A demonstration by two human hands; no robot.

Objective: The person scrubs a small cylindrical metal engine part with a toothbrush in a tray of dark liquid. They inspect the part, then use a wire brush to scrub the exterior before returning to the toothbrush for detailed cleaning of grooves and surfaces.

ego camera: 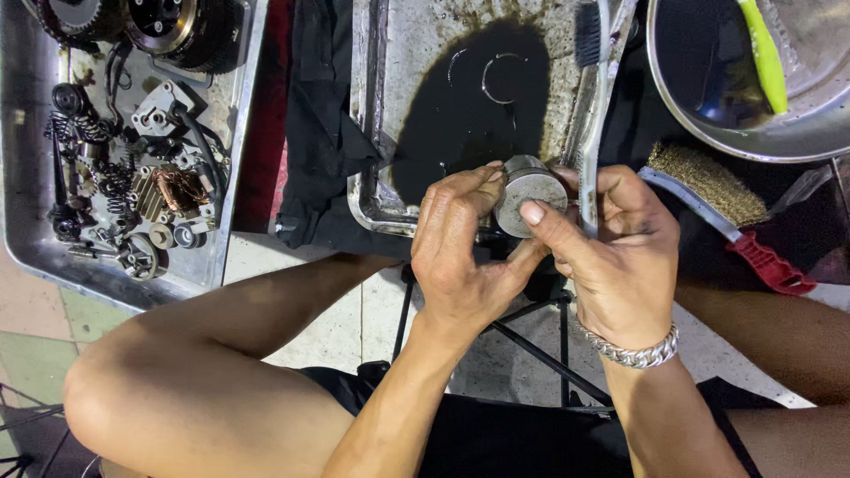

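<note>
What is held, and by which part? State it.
A round grey metal piston, gripped around its sides by the fingers of the left hand and right hand.

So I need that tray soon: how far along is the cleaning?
Done: many small parts sit in the left tray. In hand: both hands, left hand and right hand, hold a round metal piston over the pan of dark liquid. Its face looks grey, not shiny. Brushes lie ready.
</note>
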